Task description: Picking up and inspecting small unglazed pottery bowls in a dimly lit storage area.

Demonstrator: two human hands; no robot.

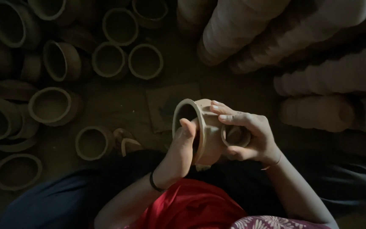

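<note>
A pale clay pot (200,127) lies tilted on its side above my lap, its round mouth facing left. My left hand (181,148) grips the rim, thumb on the lip and fingers inside the opening. Wrapped around the pot's base end is my right hand (246,135), which also holds a small clay ring (235,136) against the pot's body. A dark band circles my left wrist and a thin bangle my right.
Several open clay pots (49,106) lie scattered on the dim floor at left and top left. Long stacks of nested pale pots (318,76) lie on their sides at the right. A flat card (166,104) and a sandal (128,144) rest on the floor ahead.
</note>
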